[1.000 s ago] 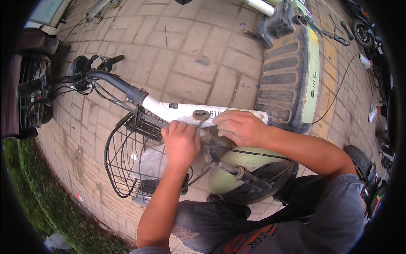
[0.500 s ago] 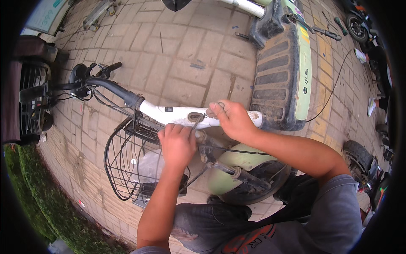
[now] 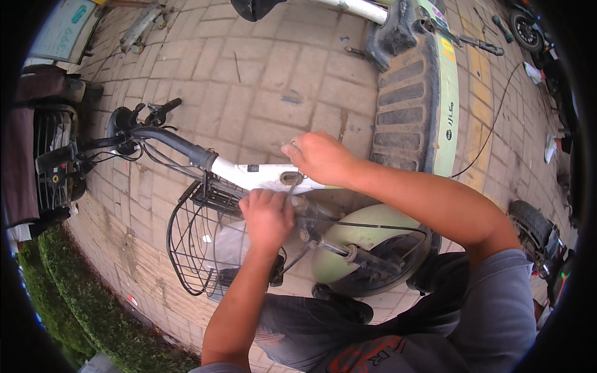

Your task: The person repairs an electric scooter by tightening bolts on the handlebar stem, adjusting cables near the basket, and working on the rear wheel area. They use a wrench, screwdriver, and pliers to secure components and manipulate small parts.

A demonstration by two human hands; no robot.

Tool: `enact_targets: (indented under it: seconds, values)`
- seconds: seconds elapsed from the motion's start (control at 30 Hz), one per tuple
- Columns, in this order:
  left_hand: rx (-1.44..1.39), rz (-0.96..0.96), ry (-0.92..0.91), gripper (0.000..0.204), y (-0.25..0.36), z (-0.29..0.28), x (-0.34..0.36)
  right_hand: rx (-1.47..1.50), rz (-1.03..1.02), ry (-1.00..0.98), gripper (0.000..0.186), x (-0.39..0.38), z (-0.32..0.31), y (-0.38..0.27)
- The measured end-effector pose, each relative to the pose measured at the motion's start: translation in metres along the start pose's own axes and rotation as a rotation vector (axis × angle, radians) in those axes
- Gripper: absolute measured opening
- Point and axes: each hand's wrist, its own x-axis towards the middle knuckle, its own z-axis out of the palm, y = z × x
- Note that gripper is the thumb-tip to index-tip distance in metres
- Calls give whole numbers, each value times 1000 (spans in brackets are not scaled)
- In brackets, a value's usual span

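Note:
An e-bike with a white frame tube (image 3: pixel 249 174) lies sideways, handlebar to the left. The tube has an oval opening (image 3: pixel 291 178) with a thin metal piece (image 3: pixel 292 188) angled out of it. My left hand (image 3: pixel 268 221), fingers curled, grips that piece just below the opening. My right hand (image 3: pixel 320 158) is bent over the tube's upper edge, above and right of the opening, its fingers curled; what they hold is too small to make out. A black wire basket (image 3: pixel 186 236) and a pale green mudguard (image 3: pixel 336 248) sit beneath.
A pale green footboard with black mat (image 3: pixel 404 112) lies behind on the paving (image 3: pixel 280 68). Dark vehicles (image 3: pixel 53 168) stand at left, a hedge (image 3: pixel 74 298) lower left. Cable, tools (image 3: pixel 499 28), wheels and other people's shoes (image 3: pixel 550 149) are along the right.
My right hand has risen and moved left, from beside the opening to above it. My left hand stays just below. The whole view has shifted slightly.

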Motion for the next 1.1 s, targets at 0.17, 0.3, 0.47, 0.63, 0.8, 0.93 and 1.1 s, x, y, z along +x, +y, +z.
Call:
enact_targets:
  seconds: [0.17,0.3,0.47,0.63,0.8,0.93,1.1]
  values:
    - [5,7,21,8,-1,1,2,210,214,138,41,-4,10,16]
    - [-6,11,14,9,-1,-2,2,467,332,239,41,-19,15,22]
    - [-20,8,17,9,-1,-2,2,469,307,260,35,-26,12,13]
    - [-32,38,57,9,-2,2,2,13,-249,28,25,-38,6,19]
    - [-26,12,35,12,-1,1,-2,-409,-622,-107,15,-42,-9,17]
    - [-64,-23,108,19,4,-2,0,-688,-760,-31,8,-71,7,15]
    - [-172,-9,73,24,3,-12,-9,-727,-625,42,10,-81,27,2]
